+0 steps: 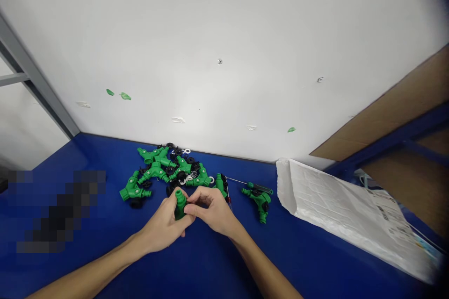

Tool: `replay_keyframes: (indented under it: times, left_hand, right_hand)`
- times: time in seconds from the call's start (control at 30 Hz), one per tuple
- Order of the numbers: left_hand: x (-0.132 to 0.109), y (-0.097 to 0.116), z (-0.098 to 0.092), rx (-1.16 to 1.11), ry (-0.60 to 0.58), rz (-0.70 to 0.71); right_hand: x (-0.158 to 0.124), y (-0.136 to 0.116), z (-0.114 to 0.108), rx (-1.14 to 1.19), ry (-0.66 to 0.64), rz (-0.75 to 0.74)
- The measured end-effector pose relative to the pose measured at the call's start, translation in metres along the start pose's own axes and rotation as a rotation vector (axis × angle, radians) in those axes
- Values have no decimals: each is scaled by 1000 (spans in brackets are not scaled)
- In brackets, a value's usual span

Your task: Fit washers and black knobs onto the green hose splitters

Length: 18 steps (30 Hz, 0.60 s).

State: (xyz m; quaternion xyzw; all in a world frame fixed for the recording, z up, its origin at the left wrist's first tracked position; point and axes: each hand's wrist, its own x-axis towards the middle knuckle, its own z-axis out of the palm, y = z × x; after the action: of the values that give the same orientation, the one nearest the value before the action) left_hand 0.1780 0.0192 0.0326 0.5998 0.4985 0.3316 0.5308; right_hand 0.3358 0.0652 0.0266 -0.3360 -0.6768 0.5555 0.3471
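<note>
We can read no words, brands or numbers; the print at the white bag's right end looks too blurred.

Green fitting of smooth plastic

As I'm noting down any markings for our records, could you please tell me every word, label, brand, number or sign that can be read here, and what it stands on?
No text can be read.
Dark print on or beside the white plastic bag: too small and blurred.
Green hose connector in the left hand: no legible lettering.
Screwdriver: no legible marking.
</note>
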Motion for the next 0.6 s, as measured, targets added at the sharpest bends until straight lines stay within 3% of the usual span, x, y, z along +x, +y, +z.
replay_keyframes:
  times: [0.1, 0.27, 0.6]
  left_hand:
    - [-1, 1, 0, -44, -49, 45]
    - [-5, 2, 1, -153, -150, 106]
    - [-6, -2, 3, -257, -168, 169]
  right_hand:
    - [0, 1, -4, -7, -20, -67]
    - [-1, 13, -1, 184, -222, -111]
    - [-5, 18, 4, 277, -188, -133]
